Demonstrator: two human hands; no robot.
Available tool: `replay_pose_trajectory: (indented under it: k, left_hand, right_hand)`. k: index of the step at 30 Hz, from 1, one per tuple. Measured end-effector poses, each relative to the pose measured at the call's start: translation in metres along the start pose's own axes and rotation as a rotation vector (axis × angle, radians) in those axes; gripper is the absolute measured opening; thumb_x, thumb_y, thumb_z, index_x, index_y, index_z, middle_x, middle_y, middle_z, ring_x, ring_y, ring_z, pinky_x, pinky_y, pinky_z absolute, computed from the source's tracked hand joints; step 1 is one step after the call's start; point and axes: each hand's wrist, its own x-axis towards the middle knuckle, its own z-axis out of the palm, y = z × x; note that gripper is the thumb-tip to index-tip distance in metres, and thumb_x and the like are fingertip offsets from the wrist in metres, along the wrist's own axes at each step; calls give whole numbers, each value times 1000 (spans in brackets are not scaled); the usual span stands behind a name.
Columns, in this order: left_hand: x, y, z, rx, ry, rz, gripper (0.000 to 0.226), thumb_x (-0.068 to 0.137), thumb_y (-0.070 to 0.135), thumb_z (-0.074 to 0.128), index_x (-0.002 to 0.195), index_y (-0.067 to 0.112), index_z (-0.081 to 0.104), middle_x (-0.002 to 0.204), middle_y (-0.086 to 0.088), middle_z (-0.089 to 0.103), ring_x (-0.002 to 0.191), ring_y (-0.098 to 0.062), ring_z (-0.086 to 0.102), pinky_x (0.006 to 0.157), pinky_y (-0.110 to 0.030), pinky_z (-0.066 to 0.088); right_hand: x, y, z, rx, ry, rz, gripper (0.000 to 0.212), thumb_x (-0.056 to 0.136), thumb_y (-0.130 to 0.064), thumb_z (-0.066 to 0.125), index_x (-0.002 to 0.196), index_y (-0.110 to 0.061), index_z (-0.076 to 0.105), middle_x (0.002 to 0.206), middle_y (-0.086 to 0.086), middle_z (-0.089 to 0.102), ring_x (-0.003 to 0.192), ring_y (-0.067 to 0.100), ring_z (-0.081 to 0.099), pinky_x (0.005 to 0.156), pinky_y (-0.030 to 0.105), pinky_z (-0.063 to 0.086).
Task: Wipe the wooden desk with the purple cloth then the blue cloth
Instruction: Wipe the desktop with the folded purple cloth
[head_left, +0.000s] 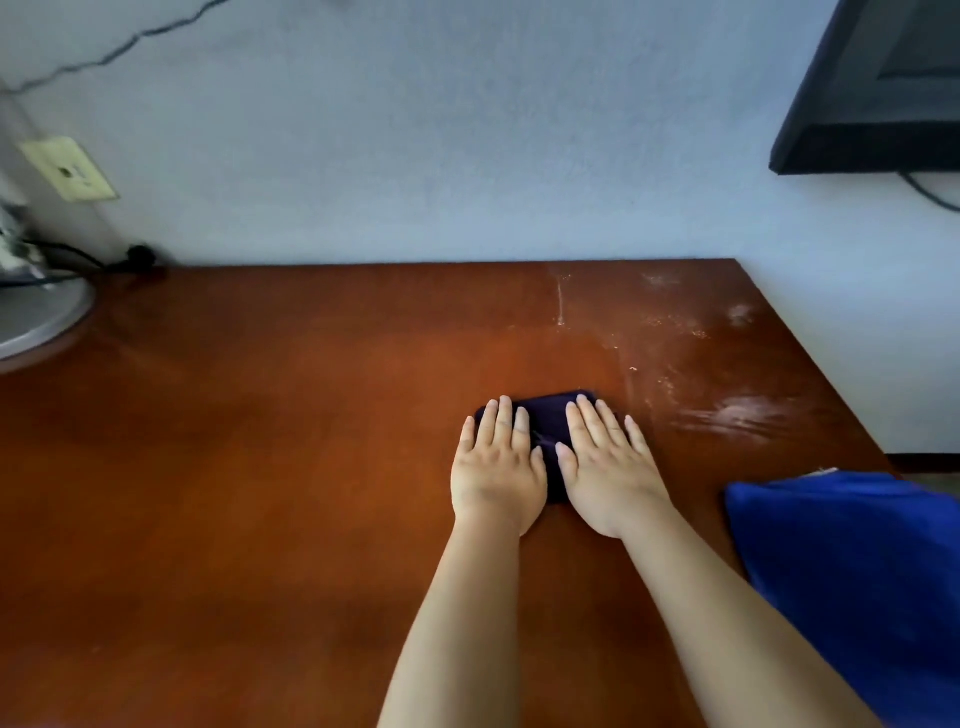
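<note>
A dark purple cloth (549, 415) lies folded on the wooden desk (260, 467), right of the middle. My left hand (498, 467) and my right hand (605, 465) press flat on it side by side, fingers straight and pointing away from me. Most of the cloth is hidden under the palms. A bright blue cloth (852, 566) lies at the desk's right front edge, apart from both hands. Pale dusty smears (727, 415) mark the desk to the right of the purple cloth.
A grey round base (36, 317) with black cables stands at the far left of the desk. A dark screen (878, 88) hangs on the wall at the upper right. The wall runs along the desk's back edge.
</note>
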Motion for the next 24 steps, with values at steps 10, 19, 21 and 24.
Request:
replay_pose_trajectory:
  k: [10,19,21,24]
  left_hand:
    - [-100,5,15,-25,-9,-63,57,104,36,6,153,12,-10,160,-5,-17,147,-17,-18,120,-39,-9]
    - [-83,-2,14,-28,22,-48,57,104,37,7,153,13,-8,161,-5,-14,148,-18,-16,120,-40,-9]
    - [-65,-5,11,-23,24,-40,57,104,36,7,153,14,-7,161,-5,-13,148,-18,-16,120,-40,-9]
    - [-33,-11,5,-16,27,-16,56,104,36,7,154,14,-6,161,-5,-13,148,-18,-16,120,-40,-9]
  right_hand:
    - [-85,-18,15,-34,-48,-67,56,103,-41,3,151,-18,-15,159,-2,-19,146,13,-17,119,38,-10]
    - [-64,-16,14,-37,-12,-103,56,103,-41,4,151,-20,-14,160,-3,-18,146,12,-16,119,37,-10]
    - [-48,-16,13,-16,-7,-80,56,102,-41,4,151,-21,-14,160,-4,-18,146,12,-17,119,37,-10]
    - [-21,-14,9,0,8,-60,56,102,-42,4,152,-21,-14,160,-4,-17,146,12,-16,119,38,-10]
